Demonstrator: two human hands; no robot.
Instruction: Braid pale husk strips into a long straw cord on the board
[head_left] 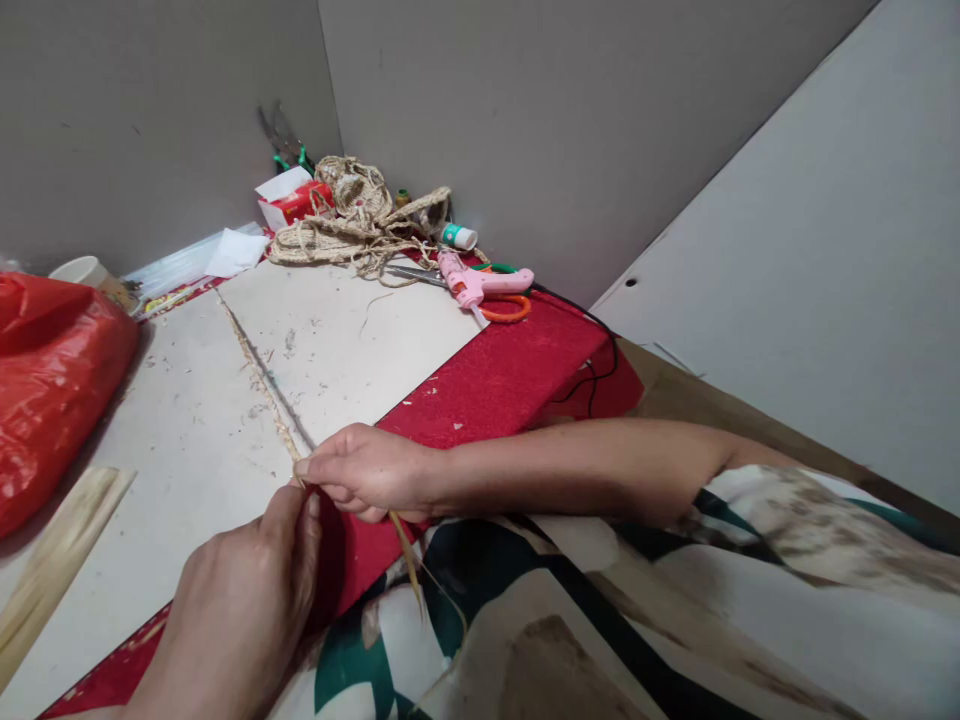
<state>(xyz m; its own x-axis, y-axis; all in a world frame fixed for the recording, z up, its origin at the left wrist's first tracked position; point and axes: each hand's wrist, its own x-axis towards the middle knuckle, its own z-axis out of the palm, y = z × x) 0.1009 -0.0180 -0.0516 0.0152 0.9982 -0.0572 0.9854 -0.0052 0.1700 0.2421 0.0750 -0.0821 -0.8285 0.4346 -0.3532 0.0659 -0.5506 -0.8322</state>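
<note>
A long thin rod [259, 368] partly wrapped in pale straw-like strips lies across the white board [187, 400], its near end reaching my fingers. My left hand [247, 580] pinches that end between thumb and fingers. Touching it from the right, my right hand [367, 468] has its fingers closed on the same spot. A loose tan fibre strip [407, 560] hangs below my right hand over the patterned clothing. What lies between the fingertips is mostly hidden.
A red plastic bag [60, 380] and dry husk strips [60, 560] are at the left. Braided cord [337, 235], a pink glue gun [476, 280], orange-handled scissors [510, 308], pliers [289, 145] and a cup [90, 275] sit farther back. Red cloth [480, 385] edges the board.
</note>
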